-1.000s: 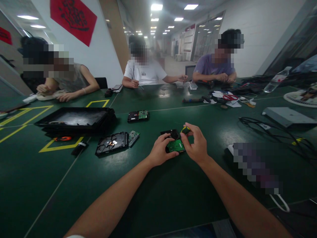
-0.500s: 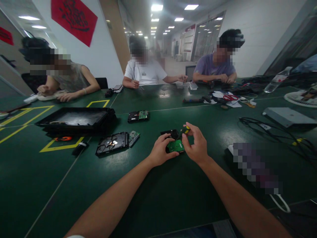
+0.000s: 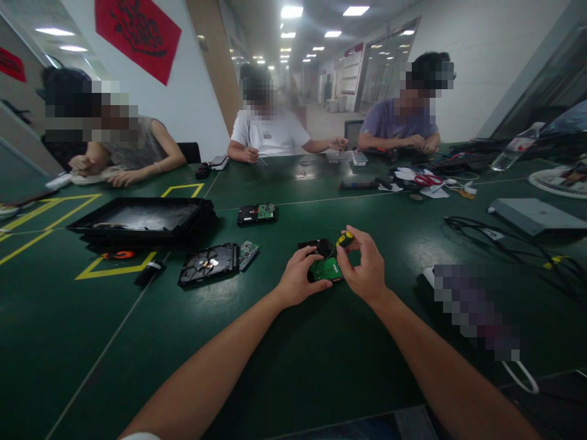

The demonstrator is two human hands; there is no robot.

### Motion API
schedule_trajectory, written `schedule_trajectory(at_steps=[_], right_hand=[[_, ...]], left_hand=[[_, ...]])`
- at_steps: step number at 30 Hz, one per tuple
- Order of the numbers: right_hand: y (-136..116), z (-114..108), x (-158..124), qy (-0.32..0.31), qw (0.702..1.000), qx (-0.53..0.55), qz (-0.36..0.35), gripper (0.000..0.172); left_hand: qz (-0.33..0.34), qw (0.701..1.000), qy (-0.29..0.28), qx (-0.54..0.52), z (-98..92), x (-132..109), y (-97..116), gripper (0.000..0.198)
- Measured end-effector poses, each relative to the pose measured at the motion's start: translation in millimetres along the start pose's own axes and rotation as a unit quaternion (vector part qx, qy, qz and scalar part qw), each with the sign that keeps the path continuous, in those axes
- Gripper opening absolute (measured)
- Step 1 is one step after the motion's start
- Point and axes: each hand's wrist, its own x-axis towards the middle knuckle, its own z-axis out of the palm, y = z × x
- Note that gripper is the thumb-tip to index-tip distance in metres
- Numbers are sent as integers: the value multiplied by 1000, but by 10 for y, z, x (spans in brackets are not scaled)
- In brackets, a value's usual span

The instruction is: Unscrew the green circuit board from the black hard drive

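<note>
In the middle of the table lies a hard drive point(image 3: 327, 269) with its green circuit board facing up. My left hand point(image 3: 297, 276) grips it from the left, fingers over the far part and thumb along the near edge. A short screwdriver point(image 3: 345, 239) with a yellow and black handle is pinched in my right hand point(image 3: 365, 269) above the drive's right side. The fingers and thumb hide its lower end, so I cannot tell whether the tip touches a screw. To the left lie another hard drive point(image 3: 208, 264), a loose circuit board point(image 3: 249, 255) and a third drive point(image 3: 251, 215).
A black flat-panel casing point(image 3: 142, 219) occupies the left of the green table point(image 3: 257, 354). On the right are a grey metal box point(image 3: 534, 215), black cables point(image 3: 486, 231) and a blurred-out object point(image 3: 477, 311). Three people sit across the table; a water bottle point(image 3: 516, 148) lies tilted far right.
The screwdriver's handle has turned slightly in my right hand, showing more yellow. My left hand and the drive have stayed put; the view has shifted very slightly.
</note>
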Motion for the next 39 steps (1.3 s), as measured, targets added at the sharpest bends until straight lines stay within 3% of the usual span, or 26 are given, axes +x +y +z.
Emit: schedule_trajectory(at_steps=[19, 27, 39], right_hand=[[28, 11, -6, 10, 1000, -11, 13, 52], [54, 33, -24, -9, 999, 36, 24, 60], [26, 7, 9, 4, 1000, 17, 22, 54]], left_hand=[[8, 1000, 8, 11, 10, 0, 0, 78], [-1, 1000, 10, 17, 20, 7, -2, 83], [-3, 1000, 3, 11, 23, 7, -17, 85]])
